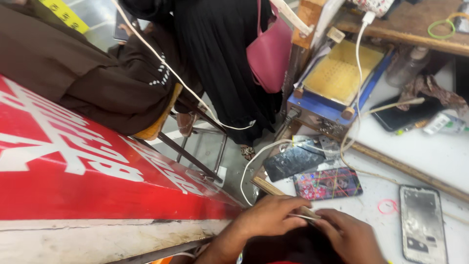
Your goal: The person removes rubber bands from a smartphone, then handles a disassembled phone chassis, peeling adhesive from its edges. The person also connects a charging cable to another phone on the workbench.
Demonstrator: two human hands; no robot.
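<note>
Cluttered with phone parts, the white tabletop (430,146) carried a blue heating plate with a yellow perforated mat (337,78), a cracked black screen panel (293,161) and a phone with a colourfully streaked display (327,184). Near the lower edge, the left hand (268,217) and right hand (349,237) met, fingers pressed together, pinching a thin pale strip (305,215) between them. The work looked like fine separating or peeling, calling for a steady, even pull next.
</note>
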